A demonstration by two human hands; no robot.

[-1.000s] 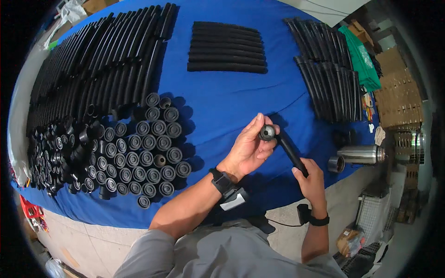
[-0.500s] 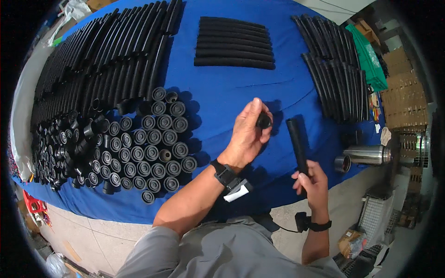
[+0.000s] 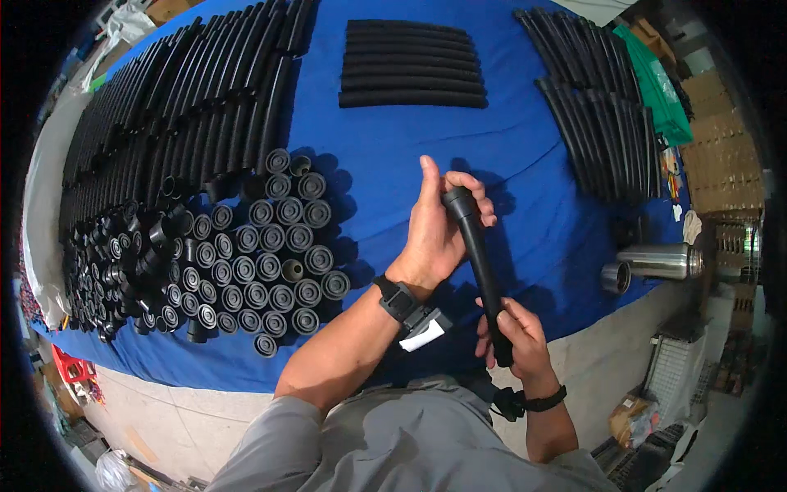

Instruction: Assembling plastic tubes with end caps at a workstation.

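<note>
A black plastic cap [image 3: 457, 198] sits in my left hand [image 3: 432, 238], its fingers curled behind it and its thumb raised. The far end of a black tube [image 3: 484, 275] meets this cap; how deep it goes inside, I cannot tell. My right hand [image 3: 522, 338] is closed around the tube's near end, which tilts down to the right. To the left of my hands, many round black caps [image 3: 307, 293] stand in rows on the blue cloth [image 3: 393, 148], most showing ringed faces. A looser heap of black caps [image 3: 123, 266] lies farther left.
Black tubes [image 3: 188, 107] cover the far left in layered rows. Several more tubes [image 3: 412, 64] lie side by side at the far middle, and others [image 3: 602, 123] at the far right. At the right edge are a steel flask [image 3: 660, 261] and a green crate [image 3: 656, 86].
My right hand has moved left and nearer to me, bringing the tube against the cap in my left hand. The cap has turned and shifted slightly.
</note>
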